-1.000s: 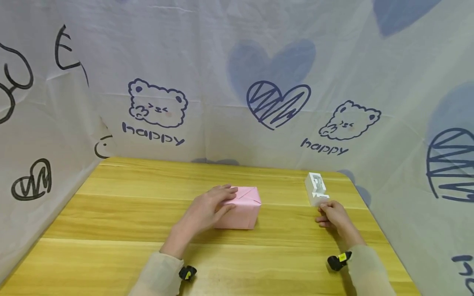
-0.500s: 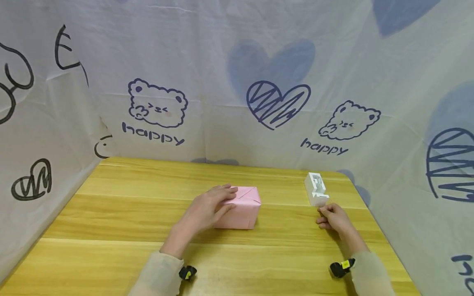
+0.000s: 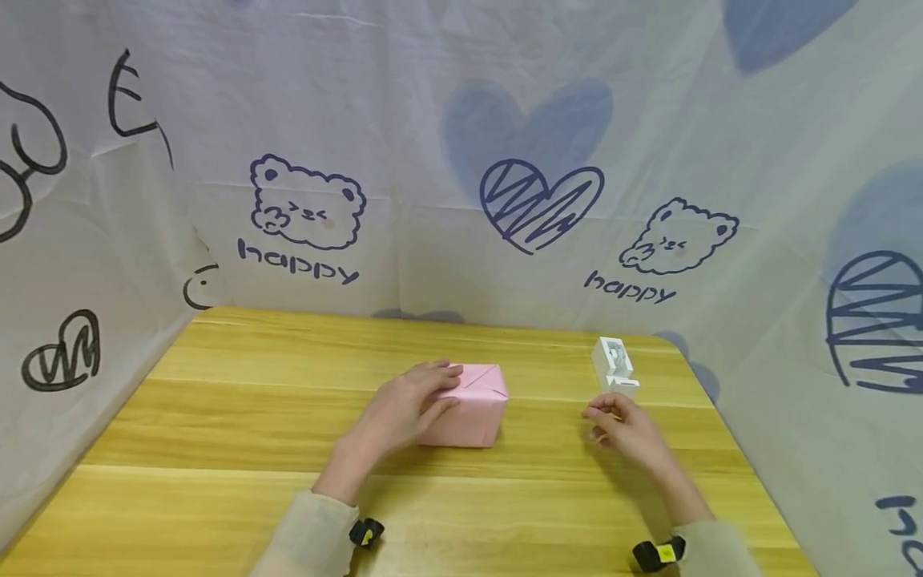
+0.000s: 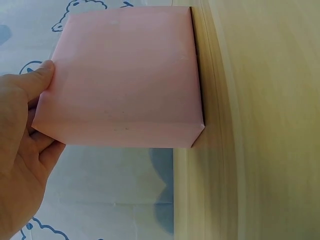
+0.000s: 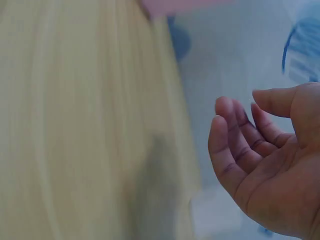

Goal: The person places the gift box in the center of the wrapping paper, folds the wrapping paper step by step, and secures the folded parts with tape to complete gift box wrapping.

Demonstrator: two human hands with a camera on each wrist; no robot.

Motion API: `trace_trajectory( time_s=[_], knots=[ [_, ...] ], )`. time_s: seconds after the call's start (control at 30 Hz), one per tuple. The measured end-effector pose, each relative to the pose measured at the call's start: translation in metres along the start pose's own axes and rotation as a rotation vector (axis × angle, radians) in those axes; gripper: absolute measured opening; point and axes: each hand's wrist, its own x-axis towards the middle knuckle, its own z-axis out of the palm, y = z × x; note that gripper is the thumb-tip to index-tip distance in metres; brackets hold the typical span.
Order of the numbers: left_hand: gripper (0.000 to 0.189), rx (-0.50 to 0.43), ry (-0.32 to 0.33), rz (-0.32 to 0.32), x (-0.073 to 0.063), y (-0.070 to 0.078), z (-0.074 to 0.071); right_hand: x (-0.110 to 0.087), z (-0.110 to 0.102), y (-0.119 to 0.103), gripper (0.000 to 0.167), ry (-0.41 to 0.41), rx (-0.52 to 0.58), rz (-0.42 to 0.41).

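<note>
A pink paper-wrapped box stands on the wooden table. My left hand grips its left side, thumb on one face and fingers on the opposite side, as the left wrist view shows with the box. A small white tape dispenser stands toward the back right. Just in front of it is my right hand, raised above the table. In the right wrist view its fingers are curled, the thumb tip close to the index fingertip. I cannot tell whether a clear strip of tape is between them.
The wooden table reaches back to a pale cloth printed with bears and hearts. More cloth hangs at the left and right sides. A black wrist camera is strapped at the left cuff, another camera at the right.
My right hand first drew back slightly from the front of the tape dispenser, then moved left toward the box. My left hand and the box have stayed in place.
</note>
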Motion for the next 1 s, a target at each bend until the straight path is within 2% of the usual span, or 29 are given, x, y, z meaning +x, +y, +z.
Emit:
trace_trajectory(
  time_s=[0.27, 0.5, 0.63, 0.77, 1.0],
  knots=[
    [0.031, 0.094, 0.039, 0.092, 0.002, 0.004, 0.002, -0.017, 0.046, -0.045, 0.024, -0.109, 0.073, -0.144],
    [0.028, 0.106, 0.047, 0.112, 0.001, 0.004, 0.001, -0.02, 0.08, -0.074, 0.022, -0.253, 0.096, -0.233],
    [0.026, 0.094, 0.053, 0.129, 0.0, 0.004, -0.001, -0.019, 0.096, -0.084, 0.023, -0.348, 0.136, -0.229],
    [0.024, 0.085, 0.059, 0.151, -0.001, 0.003, -0.002, -0.019, 0.108, -0.092, 0.024, -0.417, 0.127, -0.225],
    [0.024, -0.07, 0.015, 0.154, -0.001, 0.0, -0.004, -0.018, 0.116, -0.098, 0.022, -0.459, 0.074, -0.195]
  ],
)
